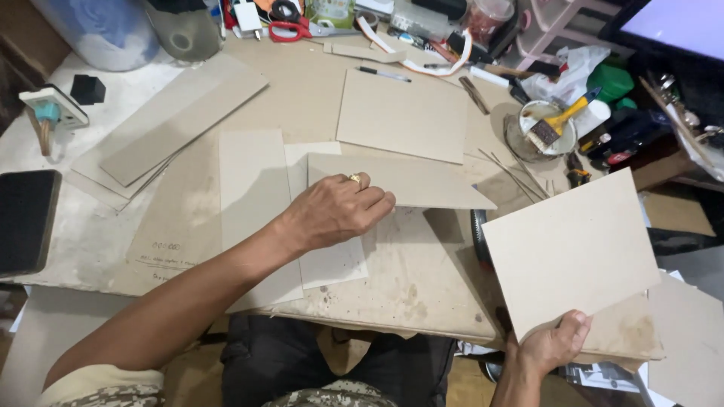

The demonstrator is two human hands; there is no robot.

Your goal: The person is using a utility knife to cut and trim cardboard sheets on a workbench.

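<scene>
tan cardboard sheet (571,249), yellow brush (556,124), red scissors (289,30)

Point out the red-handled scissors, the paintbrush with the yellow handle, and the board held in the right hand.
red-handled scissors (289,30), head view, on the red handle loops.
paintbrush (556,122), head view, on the yellow handle near the bristles.
board (571,249), head view, on the middle of its flat face.

You have two hands in view: the left hand (335,211) and the right hand (554,345). On the counter (422,279) you can count one glue brush (556,124), one red scissors (290,30), one black pen (383,74) and one white bowl (528,113).
</scene>
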